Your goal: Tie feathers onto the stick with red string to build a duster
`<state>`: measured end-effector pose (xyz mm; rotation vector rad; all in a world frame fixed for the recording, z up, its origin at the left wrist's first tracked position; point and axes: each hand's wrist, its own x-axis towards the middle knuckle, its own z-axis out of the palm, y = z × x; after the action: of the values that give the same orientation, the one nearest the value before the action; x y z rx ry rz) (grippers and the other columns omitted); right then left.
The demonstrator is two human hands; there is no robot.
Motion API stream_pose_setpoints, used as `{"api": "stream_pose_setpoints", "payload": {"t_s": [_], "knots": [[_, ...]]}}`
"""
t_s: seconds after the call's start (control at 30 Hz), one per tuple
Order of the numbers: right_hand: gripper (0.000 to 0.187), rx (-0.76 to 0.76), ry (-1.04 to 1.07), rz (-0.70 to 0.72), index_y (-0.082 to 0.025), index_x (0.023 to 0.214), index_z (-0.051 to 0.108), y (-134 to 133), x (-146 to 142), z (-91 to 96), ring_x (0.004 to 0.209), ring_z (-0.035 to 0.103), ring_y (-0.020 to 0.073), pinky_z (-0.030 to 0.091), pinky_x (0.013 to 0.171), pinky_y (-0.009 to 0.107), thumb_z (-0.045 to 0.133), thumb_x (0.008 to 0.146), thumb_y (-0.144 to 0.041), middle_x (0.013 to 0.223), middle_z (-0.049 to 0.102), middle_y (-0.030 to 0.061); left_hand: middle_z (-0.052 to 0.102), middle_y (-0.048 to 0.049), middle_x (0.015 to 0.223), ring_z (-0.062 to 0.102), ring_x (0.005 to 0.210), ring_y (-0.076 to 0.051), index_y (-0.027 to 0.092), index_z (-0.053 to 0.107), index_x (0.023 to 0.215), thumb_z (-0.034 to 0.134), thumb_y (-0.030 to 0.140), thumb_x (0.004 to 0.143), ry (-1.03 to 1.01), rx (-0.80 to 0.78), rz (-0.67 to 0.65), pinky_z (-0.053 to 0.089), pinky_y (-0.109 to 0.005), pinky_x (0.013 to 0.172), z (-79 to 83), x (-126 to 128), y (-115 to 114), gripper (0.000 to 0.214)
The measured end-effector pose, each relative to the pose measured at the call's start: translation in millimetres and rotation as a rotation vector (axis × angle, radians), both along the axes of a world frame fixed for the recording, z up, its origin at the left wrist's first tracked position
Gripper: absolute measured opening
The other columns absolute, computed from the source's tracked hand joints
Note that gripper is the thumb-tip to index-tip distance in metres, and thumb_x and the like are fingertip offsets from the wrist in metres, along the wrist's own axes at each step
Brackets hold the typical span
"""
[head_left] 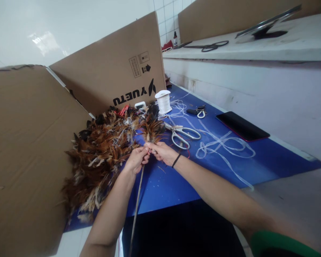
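My left hand (137,159) is closed around the top of a thin stick (136,210) that runs down toward me. My right hand (160,151), with a black band at the wrist, pinches a small tuft of brown and black feathers (152,130) against the tip of the stick. Both hands meet over the blue table (176,182). A large pile of loose brown, black and white feathers (101,157) lies just left of my hands.
Silver scissors (182,135) and a tangle of white string (222,144) lie right of my hands, with a white spool (163,101) behind. A black phone (242,126) sits at the right. Cardboard sheets (24,153) stand on the left and back. Black scissors (212,45) rest on the upper shelf.
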<state>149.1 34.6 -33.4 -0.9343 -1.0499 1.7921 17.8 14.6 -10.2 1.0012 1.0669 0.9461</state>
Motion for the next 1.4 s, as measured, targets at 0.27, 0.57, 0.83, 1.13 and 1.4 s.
{"api": "stream_pose_setpoints", "payload": {"t_s": [0.27, 0.57, 0.83, 1.13, 1.4], "knots": [[0.040, -0.010, -0.088, 0.116, -0.019, 0.065, 0.041, -2, 3, 4.1, 0.030, 0.017, 0.0019, 0.009, 0.030, 0.016, 0.057, 0.079, -0.052, 0.037, 0.031, -0.0110, 0.047, 0.0021, 0.056, 0.035, 0.041, -0.001, 0.011, 0.051, 0.066, 0.072, 0.043, 0.065, 0.110, 0.057, 0.021, 0.017, -0.014, 0.036, -5.8, 1, -1, 0.038], [0.029, 0.003, -0.171, 0.159, -0.019, 0.079, 0.046, -6, 7, 12.0, 0.029, 0.018, 0.0031, 0.011, 0.030, 0.015, 0.048, 0.087, -0.046, 0.038, 0.033, -0.0109, 0.052, -0.0009, 0.062, 0.038, 0.044, -0.003, 0.013, 0.049, 0.074, 0.065, 0.052, 0.068, 0.177, 0.079, -0.019, 0.019, -0.014, 0.034, -4.3, 6, -5, 0.043], [0.027, 0.034, -0.243, 0.128, -0.018, 0.077, 0.048, -4, 6, 12.0, 0.031, 0.021, 0.0035, 0.013, 0.029, 0.015, 0.048, 0.088, -0.043, 0.039, 0.033, -0.0100, 0.055, -0.0038, 0.068, 0.041, 0.046, -0.004, 0.011, 0.050, 0.079, 0.067, 0.050, 0.068, 0.139, 0.055, -0.014, 0.019, -0.014, 0.035, -1.3, 8, -7, 0.044], [0.040, 0.110, -0.338, 0.113, -0.015, 0.060, 0.049, -2, 9, 15.0, 0.034, 0.024, 0.0026, 0.013, 0.030, 0.016, 0.051, 0.085, -0.046, 0.041, 0.036, -0.0073, 0.051, -0.0007, 0.067, 0.034, 0.041, 0.000, 0.010, 0.051, 0.074, 0.069, 0.044, 0.068, 0.051, 0.016, -0.066, 0.013, -0.014, 0.035, -2.4, 2, -4, 0.039], [0.033, 0.114, -0.372, 0.082, -0.015, 0.067, 0.052, 0, 9, 11.1, 0.034, 0.023, 0.0028, 0.015, 0.030, 0.016, 0.054, 0.084, -0.043, 0.042, 0.035, -0.0081, 0.047, 0.0028, 0.064, 0.027, 0.040, 0.002, 0.012, 0.047, 0.074, 0.070, 0.033, 0.069, -0.053, -0.089, -0.108, 0.011, -0.013, 0.037, 0.3, -2, -4, 0.032]]}}
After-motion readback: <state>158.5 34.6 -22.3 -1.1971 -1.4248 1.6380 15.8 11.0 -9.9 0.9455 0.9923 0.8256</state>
